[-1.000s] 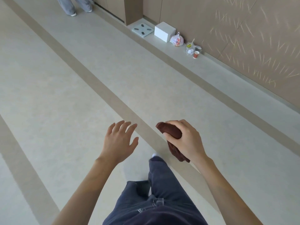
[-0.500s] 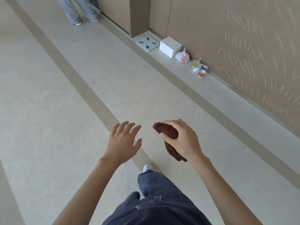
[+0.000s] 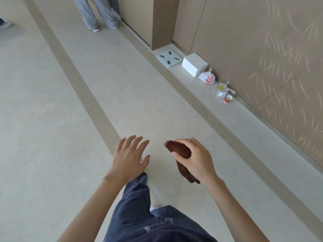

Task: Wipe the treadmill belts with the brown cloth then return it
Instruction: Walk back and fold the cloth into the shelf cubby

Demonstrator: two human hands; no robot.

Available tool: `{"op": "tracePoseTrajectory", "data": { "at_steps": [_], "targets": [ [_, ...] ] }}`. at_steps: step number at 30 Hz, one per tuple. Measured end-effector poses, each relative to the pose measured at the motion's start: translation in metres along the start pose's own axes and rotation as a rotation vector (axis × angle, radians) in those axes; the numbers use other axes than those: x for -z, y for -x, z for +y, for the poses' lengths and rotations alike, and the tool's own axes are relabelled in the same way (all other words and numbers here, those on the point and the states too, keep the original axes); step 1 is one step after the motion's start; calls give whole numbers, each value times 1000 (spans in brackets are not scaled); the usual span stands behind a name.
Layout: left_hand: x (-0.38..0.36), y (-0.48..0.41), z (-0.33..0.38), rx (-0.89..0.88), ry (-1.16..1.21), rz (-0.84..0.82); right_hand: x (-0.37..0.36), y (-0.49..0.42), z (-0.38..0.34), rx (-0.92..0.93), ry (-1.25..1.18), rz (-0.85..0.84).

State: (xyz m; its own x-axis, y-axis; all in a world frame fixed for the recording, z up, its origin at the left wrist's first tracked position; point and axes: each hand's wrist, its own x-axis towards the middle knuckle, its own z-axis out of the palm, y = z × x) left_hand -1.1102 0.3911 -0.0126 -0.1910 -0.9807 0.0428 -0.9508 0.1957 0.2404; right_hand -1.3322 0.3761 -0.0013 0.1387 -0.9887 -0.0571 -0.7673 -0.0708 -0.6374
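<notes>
My right hand point(image 3: 195, 159) grips a bunched brown cloth point(image 3: 176, 148); one end sticks out past my fingers and the other hangs below my palm. My left hand point(image 3: 130, 157) floats beside it at the same height, palm down, fingers spread, holding nothing. Both hands are held over a pale floor as I walk. No treadmill is in view.
Along the brown wall on the right stand a bathroom scale point(image 3: 169, 58), a white box point(image 3: 194, 64), two plastic bags point(image 3: 207, 78), and a red paper cup point(image 3: 228, 99). Another person's legs point(image 3: 95, 13) stand at the top. Tan stripes cross the floor.
I have walked forward: the wall items and the standing person's legs have come closer and lower in view. My hands keep the same pose, the cloth still in the right one.
</notes>
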Motion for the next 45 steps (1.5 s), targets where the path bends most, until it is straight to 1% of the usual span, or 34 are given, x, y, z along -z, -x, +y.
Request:
{"op": "tracePoseTrajectory", "data": {
  "at_steps": [5,14,21,31,38,45],
  "targets": [
    [4,-75,-36,-9,-7,-33,-4,-84,-11,-5,8,8],
    [29,-228,-115,-65,-13,-15,-1,-249,-53,0,-6,82],
    [37,-309,-161,-55,8,-34,-9,-332,-70,2,-39,102],
    [16,-421,-193,-26,26,-99,-16,-454,-48,-48,-41,33],
    [21,-545,-214,-19,22,-120,4,-579,-44,-37,-35,44],
    [36,-668,-239,-18,38,-79,31,-701,-46,-7,-12,84]
  ]
}}
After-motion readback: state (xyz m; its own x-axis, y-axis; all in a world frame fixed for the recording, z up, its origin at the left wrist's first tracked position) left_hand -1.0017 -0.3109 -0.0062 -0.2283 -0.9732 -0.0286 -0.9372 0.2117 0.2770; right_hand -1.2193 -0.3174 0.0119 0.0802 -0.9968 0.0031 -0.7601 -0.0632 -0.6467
